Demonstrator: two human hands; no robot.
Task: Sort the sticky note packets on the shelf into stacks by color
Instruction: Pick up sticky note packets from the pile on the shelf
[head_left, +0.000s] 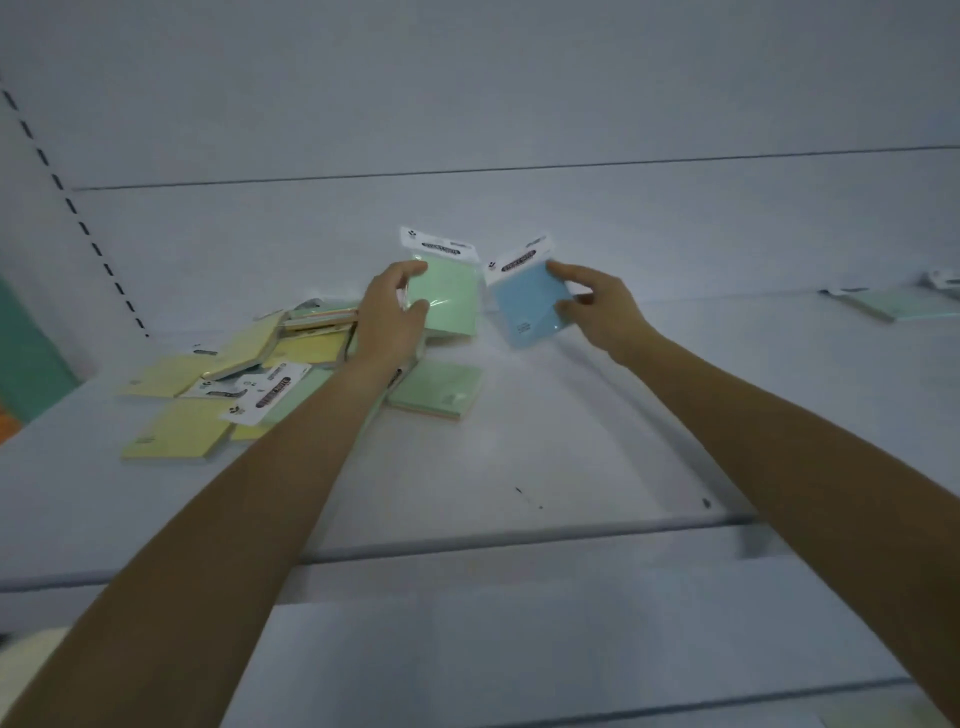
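My left hand (389, 317) holds a green sticky note packet (449, 291) upright above the shelf, thumb and fingers on its left edge. Beside it my right hand (597, 306) grips a blue sticky note packet (524, 301) by its right edge, tilted toward the green one. Both packets have white header cards at the top. On the white shelf (519, 457) to the left lies a loose pile of yellow packets (176, 428) mixed with green ones. Another green packet (436, 389) lies flat just under my left wrist.
A pale green packet (898, 304) lies flat at the far right of the shelf, with a white header card behind it. The shelf's back panel rises behind, and a slotted upright (78, 218) runs down the left. The shelf's front edge (519, 543) crosses below my forearms.
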